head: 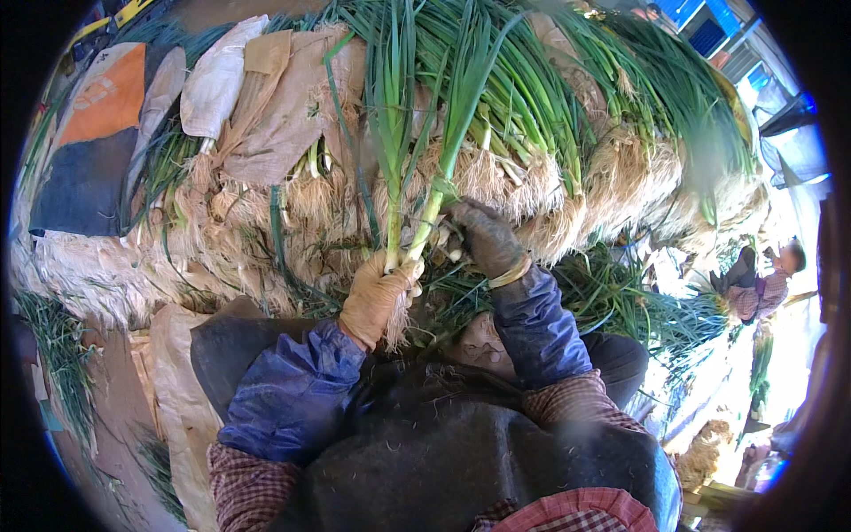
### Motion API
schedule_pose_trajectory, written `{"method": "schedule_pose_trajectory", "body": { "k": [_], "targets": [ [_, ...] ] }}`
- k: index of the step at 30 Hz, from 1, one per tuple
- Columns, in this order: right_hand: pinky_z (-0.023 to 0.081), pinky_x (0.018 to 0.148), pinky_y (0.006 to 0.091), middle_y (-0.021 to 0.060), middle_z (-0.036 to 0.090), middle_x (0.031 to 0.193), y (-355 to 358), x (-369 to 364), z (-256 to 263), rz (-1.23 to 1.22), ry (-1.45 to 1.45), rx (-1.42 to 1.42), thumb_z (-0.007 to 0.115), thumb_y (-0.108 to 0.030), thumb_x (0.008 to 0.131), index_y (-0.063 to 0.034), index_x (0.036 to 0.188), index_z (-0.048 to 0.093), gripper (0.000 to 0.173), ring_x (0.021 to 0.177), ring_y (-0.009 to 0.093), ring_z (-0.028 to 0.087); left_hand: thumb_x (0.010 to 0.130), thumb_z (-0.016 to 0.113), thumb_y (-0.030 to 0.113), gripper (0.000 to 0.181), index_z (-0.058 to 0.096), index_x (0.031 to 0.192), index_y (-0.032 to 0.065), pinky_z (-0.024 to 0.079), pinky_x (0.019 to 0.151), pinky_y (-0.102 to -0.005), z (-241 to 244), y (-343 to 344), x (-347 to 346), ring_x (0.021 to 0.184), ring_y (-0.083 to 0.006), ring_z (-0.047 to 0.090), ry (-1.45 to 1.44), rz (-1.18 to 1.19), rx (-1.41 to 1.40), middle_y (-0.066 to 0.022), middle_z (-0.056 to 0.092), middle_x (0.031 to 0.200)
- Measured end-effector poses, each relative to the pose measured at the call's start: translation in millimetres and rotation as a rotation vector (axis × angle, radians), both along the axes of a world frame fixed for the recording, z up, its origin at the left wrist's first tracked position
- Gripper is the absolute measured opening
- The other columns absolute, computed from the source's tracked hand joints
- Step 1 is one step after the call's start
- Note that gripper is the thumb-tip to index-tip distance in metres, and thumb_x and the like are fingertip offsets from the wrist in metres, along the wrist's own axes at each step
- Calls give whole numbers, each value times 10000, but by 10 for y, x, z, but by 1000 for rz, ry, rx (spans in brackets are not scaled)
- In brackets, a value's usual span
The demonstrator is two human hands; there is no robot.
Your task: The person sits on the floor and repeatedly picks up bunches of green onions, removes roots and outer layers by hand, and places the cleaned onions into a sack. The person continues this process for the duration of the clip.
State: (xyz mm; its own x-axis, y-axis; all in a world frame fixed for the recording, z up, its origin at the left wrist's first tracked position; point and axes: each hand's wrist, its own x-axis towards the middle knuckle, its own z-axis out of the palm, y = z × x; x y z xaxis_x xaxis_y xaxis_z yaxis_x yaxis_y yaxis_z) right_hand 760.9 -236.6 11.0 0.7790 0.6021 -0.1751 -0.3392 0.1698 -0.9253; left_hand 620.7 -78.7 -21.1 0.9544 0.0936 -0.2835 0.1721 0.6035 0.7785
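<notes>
My left hand (380,299), in a yellowish glove, is closed around the white lower stems of two green onions (429,213), roots hanging below the fist and leaves pointing away from me. Beside it on the right, my right hand (484,236), in a dark, dirty glove, is bent close to the right-hand stem. Its fingertips are at a strip of leaf or sheath on that stem; whether they grip it is hidden. Behind both hands lies a long heap of green onions (532,106) with pale, matted roots (488,183) towards me.
Burlap sacking (292,120), a white sack (223,80) and an orange and dark cloth (100,139) cover the heap's left part. Loose green leaves (611,292) lie at my right knee. Farther right, another person (764,289) is near more green onions. A pale sack (183,399) lies at my left.
</notes>
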Motion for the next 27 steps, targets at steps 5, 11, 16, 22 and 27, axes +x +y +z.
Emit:
{"method": "schedule_pose_trajectory", "body": {
  "k": [5, 11, 16, 22, 27],
  "targets": [
    [500, 550, 256, 90, 665, 931, 69, -84, -309, 129, 104, 122, 647, -252, 910, 46, 1167, 579, 399, 686, 151, 620, 894, 703, 153, 312, 601, 1153, 11, 502, 576, -230, -88, -96, 13, 675, -112, 588, -7, -90, -164, -16, 619, 896],
    [504, 553, 229, 59, 664, 826, 148, -40, -170, 103, -133, -107, 662, -259, 898, 29, 1075, 618, 341, 641, 123, 613, 902, 694, 168, 551, 444, 1360, -10, 469, 885, -285, -181, -228, -49, 977, -138, 549, -81, 37, 513, -55, 582, 1129],
    [532, 690, 293, 92, 682, 896, 366, 64, -104, 171, -118, -28, 608, -199, 910, 32, 1083, 631, 290, 759, 149, 639, 952, 625, 273, 382, 563, 1216, 3, 464, 860, -305, -289, -239, -98, 914, -138, 550, -191, -80, 604, -78, 633, 1016],
    [526, 742, 290, 82, 695, 935, 545, 144, -188, 136, -76, -130, 633, -176, 898, 26, 1091, 654, 280, 796, 151, 647, 972, 595, 284, 294, 612, 1066, 6, 461, 770, -291, -257, -206, -144, 837, -127, 549, -206, -135, 570, -41, 626, 881],
    [510, 732, 256, 77, 695, 923, 553, 88, -149, 77, -177, -203, 651, -177, 895, 38, 1068, 662, 276, 784, 127, 633, 970, 598, 262, 260, 619, 1010, 6, 461, 745, -293, -211, -190, -170, 815, -124, 548, -149, -202, 677, -38, 623, 867]
  ]
}}
